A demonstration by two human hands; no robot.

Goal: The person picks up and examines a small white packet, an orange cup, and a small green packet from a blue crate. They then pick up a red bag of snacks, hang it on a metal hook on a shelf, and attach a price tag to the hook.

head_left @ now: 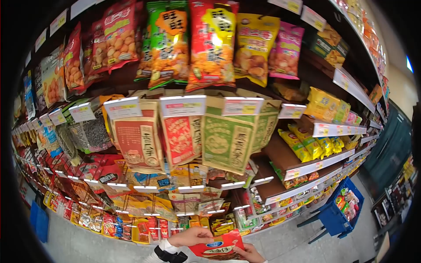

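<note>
Low in the head view, a red snack packet (pixel 223 246) with a blue oval label and dark lettering is held in front of the shelves. My left hand (pixel 193 236), with a black band round its wrist, grips the packet's upper left edge. On the packet's lower right side, the fingers of my right hand (pixel 251 253) pinch the edge. Part of the packet is cut off by the bottom of the view.
Snack shelves curve around me, with kraft-paper bags (pixel 230 138) hanging at mid height and puffed-snack bags (pixel 213 46) above. Price tags (pixel 183 105) jut out from the hooks. To the right, a blue basket on legs (pixel 335 215) holds packets. Another blue container (pixel 39 221) stands at left.
</note>
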